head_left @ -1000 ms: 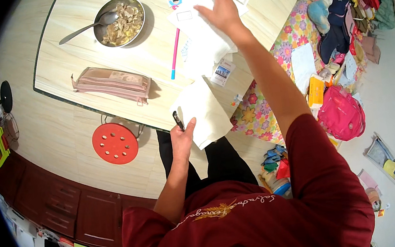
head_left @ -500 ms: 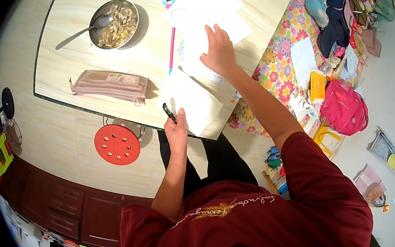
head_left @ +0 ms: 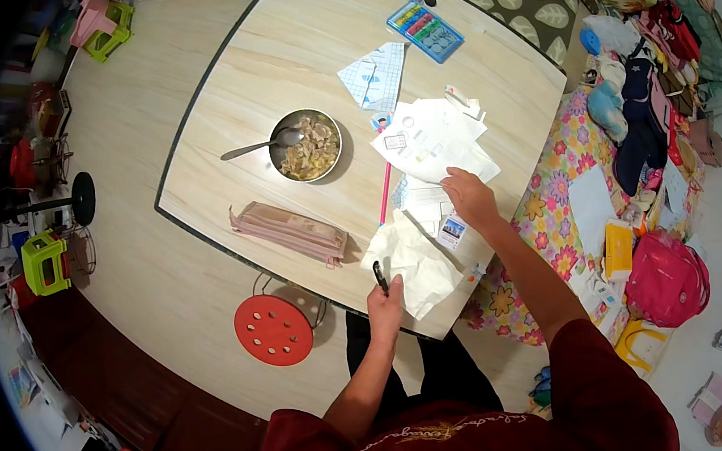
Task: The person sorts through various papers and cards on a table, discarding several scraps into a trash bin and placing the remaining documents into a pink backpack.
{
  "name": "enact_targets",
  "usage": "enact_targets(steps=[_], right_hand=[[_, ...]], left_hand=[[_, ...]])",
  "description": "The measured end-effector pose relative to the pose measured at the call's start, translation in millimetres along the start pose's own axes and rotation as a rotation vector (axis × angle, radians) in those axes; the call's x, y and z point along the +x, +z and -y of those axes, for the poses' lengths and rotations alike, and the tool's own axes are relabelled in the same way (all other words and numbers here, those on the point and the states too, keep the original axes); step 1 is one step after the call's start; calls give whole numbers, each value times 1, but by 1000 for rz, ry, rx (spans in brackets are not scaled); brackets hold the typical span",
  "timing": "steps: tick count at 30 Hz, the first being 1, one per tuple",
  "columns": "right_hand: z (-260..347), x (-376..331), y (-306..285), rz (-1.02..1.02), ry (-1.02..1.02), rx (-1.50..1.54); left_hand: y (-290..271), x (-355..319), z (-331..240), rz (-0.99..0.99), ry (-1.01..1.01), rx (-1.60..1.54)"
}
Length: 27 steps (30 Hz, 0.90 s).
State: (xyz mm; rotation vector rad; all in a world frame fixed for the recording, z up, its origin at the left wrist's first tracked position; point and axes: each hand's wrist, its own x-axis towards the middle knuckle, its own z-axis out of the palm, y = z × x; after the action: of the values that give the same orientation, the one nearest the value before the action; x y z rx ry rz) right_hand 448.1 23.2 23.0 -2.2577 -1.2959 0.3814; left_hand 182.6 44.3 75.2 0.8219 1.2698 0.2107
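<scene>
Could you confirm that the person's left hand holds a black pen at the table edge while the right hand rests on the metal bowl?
Not quite: in the head view, the right hand rests on the papers, not the metal bowl. The left hand does hold the black pen.

A flat blue rectangular box with rows of coloured squares lies at the far side of the bench. A small white card with a blue stripe sits near the bench's near edge, just beside the right hand. A small white label with a grey patch lies on the white papers. A yellow packet lies on the floor beside a pink bag.
</scene>
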Motion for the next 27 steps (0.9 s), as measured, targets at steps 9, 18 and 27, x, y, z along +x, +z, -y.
enact_targets(steps=[9,18,27], right_hand=[[106,-38,-72,55,-241,76],[142,-107,-50,253,-265,134],[149,-116,-39,319,-264,144]], left_hand=[[3,11,-21,21,-76,-141],[6,17,-31,23,-104,-362],[-10,5,-28,58,-23,-343]])
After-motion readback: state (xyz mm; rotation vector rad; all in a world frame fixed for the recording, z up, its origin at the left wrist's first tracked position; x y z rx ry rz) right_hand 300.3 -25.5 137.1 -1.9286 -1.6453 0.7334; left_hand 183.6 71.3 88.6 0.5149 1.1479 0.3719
